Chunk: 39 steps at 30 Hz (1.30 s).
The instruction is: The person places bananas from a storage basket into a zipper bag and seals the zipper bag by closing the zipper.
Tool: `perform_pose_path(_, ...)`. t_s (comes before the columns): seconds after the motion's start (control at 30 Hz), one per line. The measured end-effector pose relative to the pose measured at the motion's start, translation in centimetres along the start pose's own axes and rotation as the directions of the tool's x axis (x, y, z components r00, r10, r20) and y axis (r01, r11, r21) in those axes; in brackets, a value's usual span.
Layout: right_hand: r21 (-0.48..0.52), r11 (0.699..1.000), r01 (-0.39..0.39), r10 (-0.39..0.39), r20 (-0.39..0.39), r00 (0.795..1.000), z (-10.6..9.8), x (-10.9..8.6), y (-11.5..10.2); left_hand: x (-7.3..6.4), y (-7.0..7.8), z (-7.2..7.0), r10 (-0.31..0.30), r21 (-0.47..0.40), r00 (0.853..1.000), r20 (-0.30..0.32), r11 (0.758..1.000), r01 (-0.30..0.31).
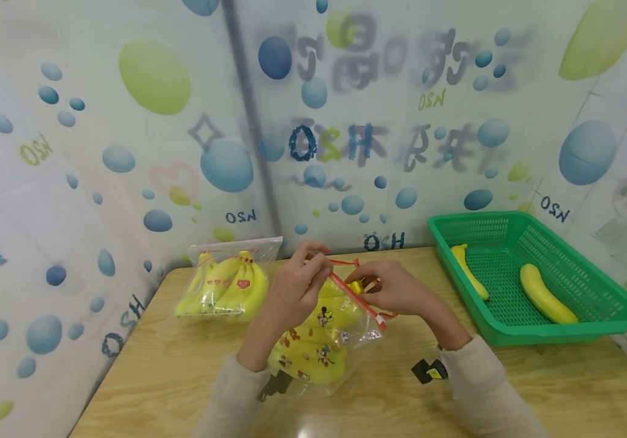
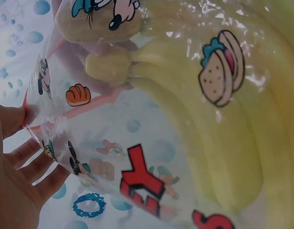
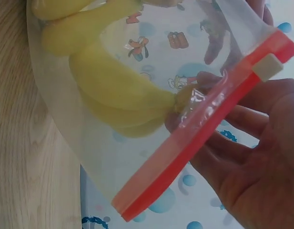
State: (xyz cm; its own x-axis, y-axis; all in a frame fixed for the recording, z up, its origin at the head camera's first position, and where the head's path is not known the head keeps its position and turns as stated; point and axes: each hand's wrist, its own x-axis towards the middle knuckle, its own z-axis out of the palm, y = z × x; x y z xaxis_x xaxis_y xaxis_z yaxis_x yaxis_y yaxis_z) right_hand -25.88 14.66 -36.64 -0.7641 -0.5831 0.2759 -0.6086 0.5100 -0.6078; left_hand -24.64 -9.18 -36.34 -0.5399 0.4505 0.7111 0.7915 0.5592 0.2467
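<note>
A clear zip bag (image 1: 367, 340) with a red zip edge (image 3: 185, 148) and cartoon prints stands tilted on the table, its mouth open. Yellow bananas (image 3: 120, 98) fill much of it. My left hand (image 1: 298, 289) pinches the red edge between thumb and fingers on the left side of the mouth. Through that mouth reaches my right hand (image 1: 398, 289), its fingertips gripping the stem of a banana bunch inside; the plastic partly covers these fingers. A pale slider (image 3: 267, 67) sits near one end of the zip.
Another clear bag (image 1: 225, 289) of bananas, printed with red hearts, stands at the back left of the wooden table (image 1: 149, 365). On the right is a green basket (image 1: 502, 331) with two bananas (image 1: 547, 295) in it. A patterned curtain (image 1: 346, 201) hangs behind the table.
</note>
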Motion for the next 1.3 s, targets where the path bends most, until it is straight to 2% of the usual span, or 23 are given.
perform_pose_path(0.37,0.013,1.000,-0.001,0.001,0.012,1.000,0.6,0.4,0.4,0.0,-0.1,0.1,0.007,0.013,1.000,0.004,1.000,-0.007)
perform_pose_path(0.6,0.039,0.999,-0.013,0.012,0.026,1.000,0.8,0.5,0.7,-0.1,-0.1,0.2,-0.013,0.005,1.000,0.015,1.000,0.013)
perform_pose_path(0.9,0.201,0.979,-0.027,0.017,0.048,0.999,1.6,0.7,1.4,-0.1,0.0,0.3,-0.015,-0.007,1.000,0.000,1.000,0.015)
perform_pose_path(1.1,0.245,0.969,-0.020,0.001,0.076,0.997,2.4,1.0,2.1,-0.1,0.0,0.2,-0.004,-0.002,1.000,-0.005,1.000,0.004)
perform_pose_path(1.3,0.290,0.955,-0.069,0.029,0.142,0.989,2.5,1.1,2.4,-0.1,0.0,0.2,-0.006,0.005,1.000,0.003,1.000,0.006)
